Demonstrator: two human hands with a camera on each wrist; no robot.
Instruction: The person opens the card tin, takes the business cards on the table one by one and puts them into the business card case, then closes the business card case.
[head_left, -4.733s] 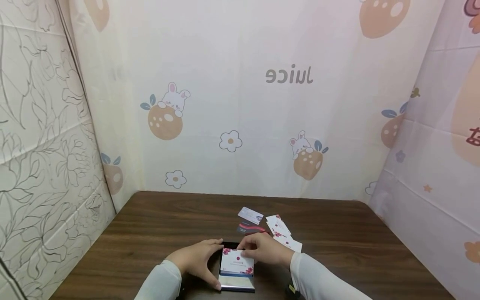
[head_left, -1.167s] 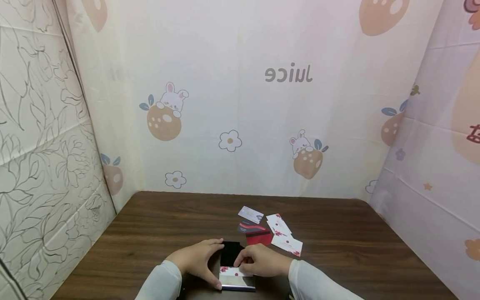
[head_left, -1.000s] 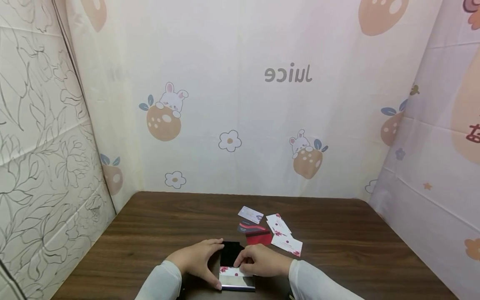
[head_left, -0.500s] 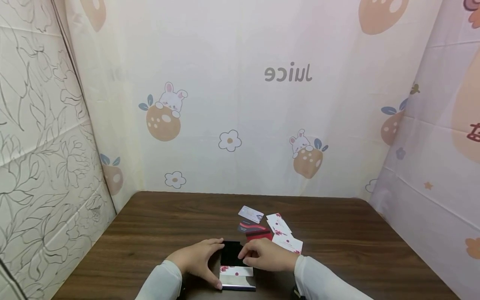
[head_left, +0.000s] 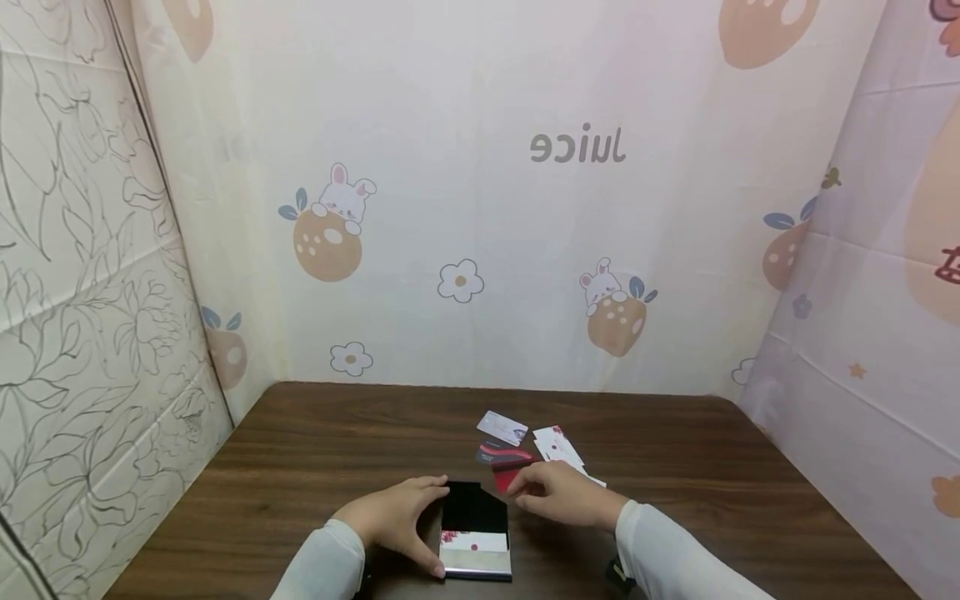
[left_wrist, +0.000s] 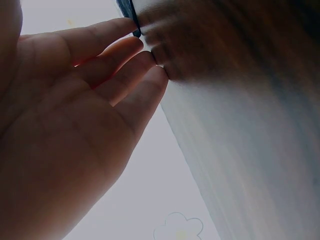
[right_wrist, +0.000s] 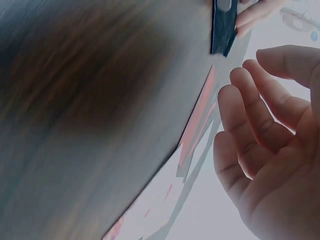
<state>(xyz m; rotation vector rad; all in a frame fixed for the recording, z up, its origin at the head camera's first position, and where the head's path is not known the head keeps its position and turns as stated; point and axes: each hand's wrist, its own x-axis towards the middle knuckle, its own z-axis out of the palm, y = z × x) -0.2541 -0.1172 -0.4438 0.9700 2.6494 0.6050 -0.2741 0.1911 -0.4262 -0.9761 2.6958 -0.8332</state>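
Card case (head_left: 468, 508) on table (head_left: 337, 442) | card (head_left: 474, 542) inside | loose cards (head_left: 557, 446) behind-right

Through the head view I see the card case (head_left: 472, 508) open on the worktop (head_left: 337, 437) — black inside, a white, red-flowered card (head_left: 474, 542) showing above its silvery front (head_left: 476, 563) — and, beyond it, a red card (head_left: 504, 478).

Wood-grain tabletop (head_left: 337, 425), shiny metal-looking case (head_left: 477, 565), plastic-looking red card (head_left: 502, 481), paper-looking flowered cards (head_left: 558, 448), creased cloth backdrop (head_left: 525, 250)

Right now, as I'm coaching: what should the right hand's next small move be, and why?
Probably to pinch the red card with the right hand, which is close by and holds nothing, while the left hand touches the open case.
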